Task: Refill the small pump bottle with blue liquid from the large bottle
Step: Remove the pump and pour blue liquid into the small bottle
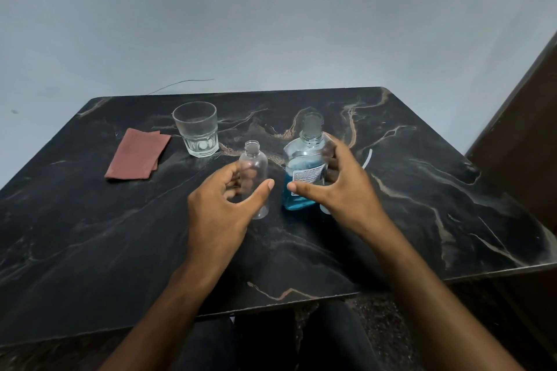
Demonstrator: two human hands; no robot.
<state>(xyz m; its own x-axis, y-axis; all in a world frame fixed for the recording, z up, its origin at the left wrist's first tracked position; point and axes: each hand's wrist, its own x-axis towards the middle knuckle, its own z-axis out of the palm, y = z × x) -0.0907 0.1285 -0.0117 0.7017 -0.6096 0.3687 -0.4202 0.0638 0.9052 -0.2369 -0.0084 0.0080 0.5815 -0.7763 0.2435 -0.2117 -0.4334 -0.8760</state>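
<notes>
Two bare hands reach over a dark marbled tabletop [422, 189] that fills most of the view, with a grey wall behind it. Taking the large bottle [304, 171] as the landmark: it stands upright near the middle of the tabletop, clear plastic, uncapped, with blue liquid in its lower part and a white label on its side. The right hand [337, 186] cups it, fingers [331, 156] curved behind its right side and thumb stretched across its front at the label; whether the grip is firm or the hand merely touches it cannot be told. Left of the large bottle, just beside it but apart, stands the small bottle [254, 171], clear, empty and with its neck open. The left hand [223, 205] is spread around it, fingers curled behind it and visible through the plastic, thumb pointing toward the large bottle; contact is unclear. Farther left of the large bottle and toward the wall stands an empty drinking glass [197, 129]. Left of that lies a folded reddish cloth [137, 155], flat on the tabletop. A small white curved piece [367, 158] lies just right of the large bottle, too partly hidden to identify.
</notes>
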